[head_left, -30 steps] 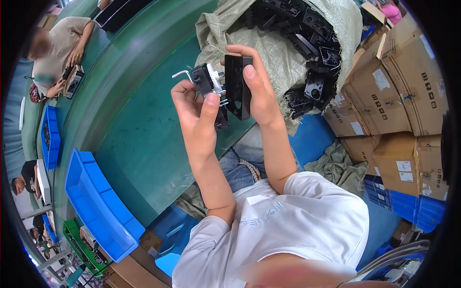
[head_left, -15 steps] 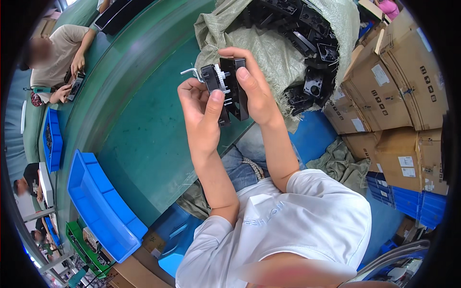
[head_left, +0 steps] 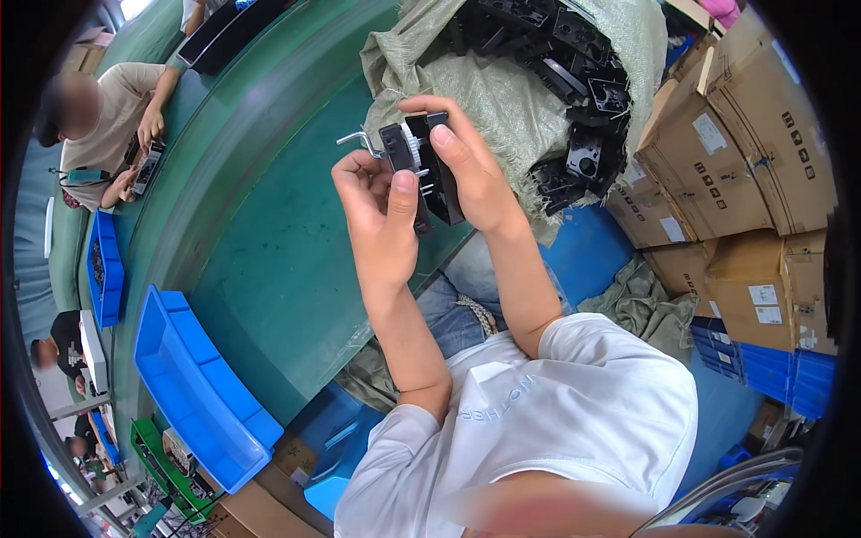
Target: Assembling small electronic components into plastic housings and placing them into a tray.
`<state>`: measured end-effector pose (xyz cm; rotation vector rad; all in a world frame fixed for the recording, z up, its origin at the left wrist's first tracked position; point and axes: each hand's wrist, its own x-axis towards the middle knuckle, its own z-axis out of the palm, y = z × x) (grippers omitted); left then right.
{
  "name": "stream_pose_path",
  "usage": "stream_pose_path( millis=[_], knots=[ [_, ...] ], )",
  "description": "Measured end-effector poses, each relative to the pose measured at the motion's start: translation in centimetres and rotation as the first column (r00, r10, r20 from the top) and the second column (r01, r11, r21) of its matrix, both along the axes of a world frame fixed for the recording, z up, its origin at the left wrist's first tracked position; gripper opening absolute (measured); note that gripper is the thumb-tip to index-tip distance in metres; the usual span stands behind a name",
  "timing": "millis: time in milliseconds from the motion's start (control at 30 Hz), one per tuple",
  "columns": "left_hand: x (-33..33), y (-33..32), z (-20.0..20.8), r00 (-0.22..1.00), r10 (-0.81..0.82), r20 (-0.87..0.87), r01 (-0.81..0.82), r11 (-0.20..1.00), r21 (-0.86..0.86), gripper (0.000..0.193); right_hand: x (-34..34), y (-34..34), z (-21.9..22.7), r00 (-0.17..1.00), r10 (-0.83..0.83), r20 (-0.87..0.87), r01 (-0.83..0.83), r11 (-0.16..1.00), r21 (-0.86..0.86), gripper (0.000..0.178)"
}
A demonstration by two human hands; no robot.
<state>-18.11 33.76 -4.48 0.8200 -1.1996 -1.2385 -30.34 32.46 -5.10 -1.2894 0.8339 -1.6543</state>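
Above the green table, my left hand (head_left: 381,233) grips a black plastic mechanism (head_left: 395,148), its thumb lying along the near side. A white gear (head_left: 412,142) and several metal pins show on that part's right face, and a bent metal crank (head_left: 359,138) sticks out to the left. My right hand (head_left: 480,184) is closed on a black plastic housing piece (head_left: 441,184), thumb on its outer face and fingers over the far end. The two parts stand face to face, close at the gear, with a narrow wedge between them; whether they touch is unclear.
An open woven sack (head_left: 395,67) of black plastic parts lies beyond my hands. Cardboard boxes (head_left: 717,170) are stacked at the right. A blue bin (head_left: 202,386) and a green tray (head_left: 166,471) stand at the left. A co-worker (head_left: 126,125) handles a device at far left.
The two black parts look slightly closer together at the gear end. Both hands keep their grip. The whole view has shifted a little.
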Motion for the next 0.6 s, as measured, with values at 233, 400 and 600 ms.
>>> stream_pose_path(
  millis=[233, 400, 600],
  knots=[
    [-0.4, -0.3, -0.7, 0.997, 0.031, 0.075, -0.029, 0.999, -0.029, 0.046, -0.1, -0.1, -0.1, 0.999, -0.022, -0.036, 0.024, 0.998, 0.059, 0.034],
    [-0.5, -0.9, -1.0, 0.988, 0.021, 0.156, -0.014, 0.999, -0.045, 0.046, -0.3, -1.1, -0.7, 1.000, -0.008, -0.007, 0.008, 0.996, 0.087, 0.032],
    [-0.6, -1.5, -1.2, 0.989, 0.005, 0.147, -0.005, 1.000, -0.003, 0.043, -0.6, -1.5, -0.6, 0.997, -0.068, -0.034, 0.070, 0.995, 0.072, 0.029]
  ],
)
